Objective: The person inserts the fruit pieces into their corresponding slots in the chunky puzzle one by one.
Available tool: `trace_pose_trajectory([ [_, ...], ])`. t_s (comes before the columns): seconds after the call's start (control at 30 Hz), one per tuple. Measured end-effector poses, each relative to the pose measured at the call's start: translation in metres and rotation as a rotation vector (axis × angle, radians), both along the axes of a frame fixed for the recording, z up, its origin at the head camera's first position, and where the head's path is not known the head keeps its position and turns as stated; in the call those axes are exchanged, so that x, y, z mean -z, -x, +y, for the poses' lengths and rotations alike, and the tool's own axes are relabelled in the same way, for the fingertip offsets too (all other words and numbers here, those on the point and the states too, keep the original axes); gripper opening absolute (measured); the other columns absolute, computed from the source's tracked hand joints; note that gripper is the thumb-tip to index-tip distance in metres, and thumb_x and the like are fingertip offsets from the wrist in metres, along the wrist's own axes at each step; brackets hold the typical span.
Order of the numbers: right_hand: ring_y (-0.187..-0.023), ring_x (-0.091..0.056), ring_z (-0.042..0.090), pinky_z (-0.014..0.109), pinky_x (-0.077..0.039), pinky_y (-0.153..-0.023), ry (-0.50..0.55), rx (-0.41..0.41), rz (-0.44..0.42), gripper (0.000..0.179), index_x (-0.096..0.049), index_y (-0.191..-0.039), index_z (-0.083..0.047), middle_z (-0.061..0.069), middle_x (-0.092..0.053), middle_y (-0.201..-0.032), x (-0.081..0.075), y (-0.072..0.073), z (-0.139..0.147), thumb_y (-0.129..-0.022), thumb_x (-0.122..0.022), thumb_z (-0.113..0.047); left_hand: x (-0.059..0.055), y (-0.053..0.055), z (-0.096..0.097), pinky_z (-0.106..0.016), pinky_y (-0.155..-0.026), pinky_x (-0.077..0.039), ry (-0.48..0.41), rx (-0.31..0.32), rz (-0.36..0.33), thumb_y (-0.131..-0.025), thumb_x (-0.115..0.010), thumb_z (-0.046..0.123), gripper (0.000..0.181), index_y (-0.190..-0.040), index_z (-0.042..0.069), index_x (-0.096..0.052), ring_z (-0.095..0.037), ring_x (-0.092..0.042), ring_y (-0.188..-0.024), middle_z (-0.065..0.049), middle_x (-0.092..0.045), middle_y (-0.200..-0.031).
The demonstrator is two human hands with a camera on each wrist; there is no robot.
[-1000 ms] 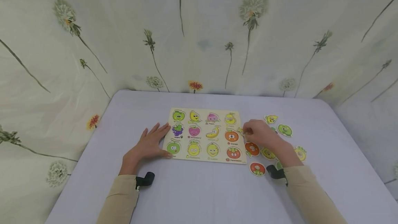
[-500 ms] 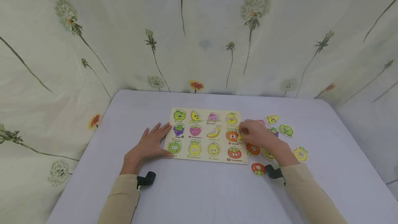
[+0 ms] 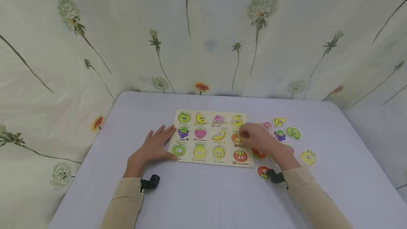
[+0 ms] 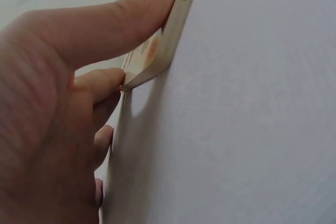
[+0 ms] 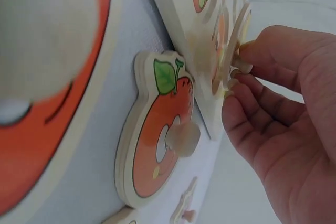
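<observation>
A pale wooden fruit puzzle board (image 3: 208,151) lies flat on the table, printed with rows of smiling fruits. My left hand (image 3: 152,147) is spread at its left side, fingertips touching the edge; in the left wrist view the thumb (image 4: 115,27) rests on the board by a corner. Over the orange's spot, my right hand (image 3: 259,138) pinches a thin yellow puzzle piece (image 5: 235,35) by its small wooden knob. That piece is tilted on edge close to the board, and its exact fruit shape is mostly hidden. A knobbed pear piece (image 3: 236,120) sits in the top right spot.
Loose knobbed fruit pieces lie right of the board: grapes (image 3: 279,135), a green apple-like piece (image 3: 293,133), a pineapple (image 3: 307,157), a lemon-shaped yellow piece (image 3: 279,122). An orange piece (image 5: 149,161) lies against the board's edge. A red piece (image 3: 263,172) lies nearer me.
My right hand has moved left with the yellow piece, from beside the board's right edge to over the orange's spot, uncovering the grapes piece. The left hand stays on the board's edge.
</observation>
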State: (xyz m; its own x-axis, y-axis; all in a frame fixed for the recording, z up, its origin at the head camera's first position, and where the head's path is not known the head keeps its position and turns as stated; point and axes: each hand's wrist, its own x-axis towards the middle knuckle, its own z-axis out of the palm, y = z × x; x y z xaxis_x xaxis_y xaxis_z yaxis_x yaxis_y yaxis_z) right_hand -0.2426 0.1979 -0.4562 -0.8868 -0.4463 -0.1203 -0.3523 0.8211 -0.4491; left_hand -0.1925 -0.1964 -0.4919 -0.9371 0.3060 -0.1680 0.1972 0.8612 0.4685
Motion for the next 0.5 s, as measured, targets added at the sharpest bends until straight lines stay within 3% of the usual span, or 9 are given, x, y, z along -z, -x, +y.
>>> trace_pose_trajectory([
  [0.5, -0.078, -0.053, 0.015, 0.028, -0.044, -0.068, 0.014, -0.047, -0.004, 0.007, -0.064, -0.084, -0.019, -0.003, -0.059, -0.079, 0.006, 0.006, -0.018, -0.090, -0.068, -0.019, 0.001, 0.001, 0.000, -0.063, -0.124, 0.000, -0.004, -0.006, 0.002, -0.068, -0.083, 0.055, 0.113, -0.159, 0.019, -0.025, -0.029, -0.007, -0.157, 0.003, -0.020, -0.167],
])
